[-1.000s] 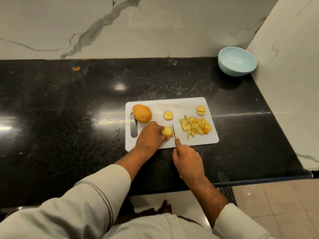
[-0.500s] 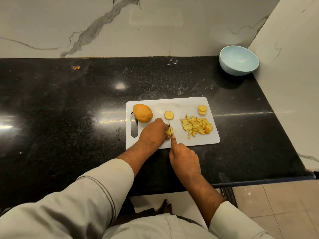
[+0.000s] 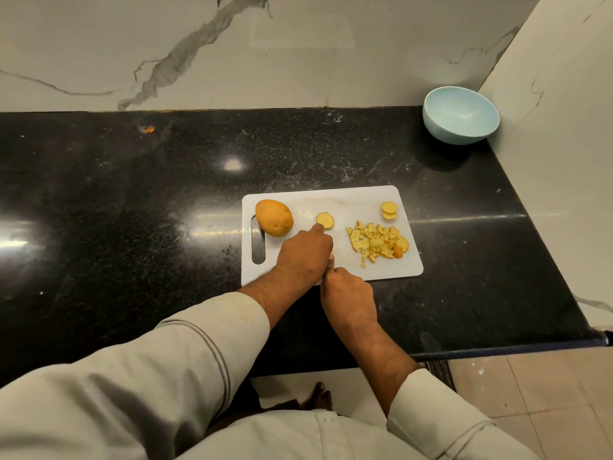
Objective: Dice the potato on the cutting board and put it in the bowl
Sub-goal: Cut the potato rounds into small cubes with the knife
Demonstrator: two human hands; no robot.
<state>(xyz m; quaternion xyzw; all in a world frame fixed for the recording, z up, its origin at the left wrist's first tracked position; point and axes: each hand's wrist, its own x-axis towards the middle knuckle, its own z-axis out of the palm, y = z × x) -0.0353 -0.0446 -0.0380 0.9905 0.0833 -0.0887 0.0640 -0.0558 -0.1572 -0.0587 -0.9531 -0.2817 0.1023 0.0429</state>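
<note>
A white cutting board lies on the black counter. On it sit a whole potato at the left, a single round slice, two stacked slices at the back right, and a pile of diced potato. My left hand is curled over a potato piece, which is almost wholly hidden. My right hand grips a knife handle just behind it; the blade is hidden between the hands. The light blue bowl stands at the far right corner.
The black stone counter stretches far to the left of the board. Marble walls close the back and the right side beside the bowl. The counter's front edge runs just behind my right forearm, with tiled floor below.
My right hand has moved forward and left with the knife, closing up against my left hand. The blade and the potato piece, visible before, are now mostly covered.
</note>
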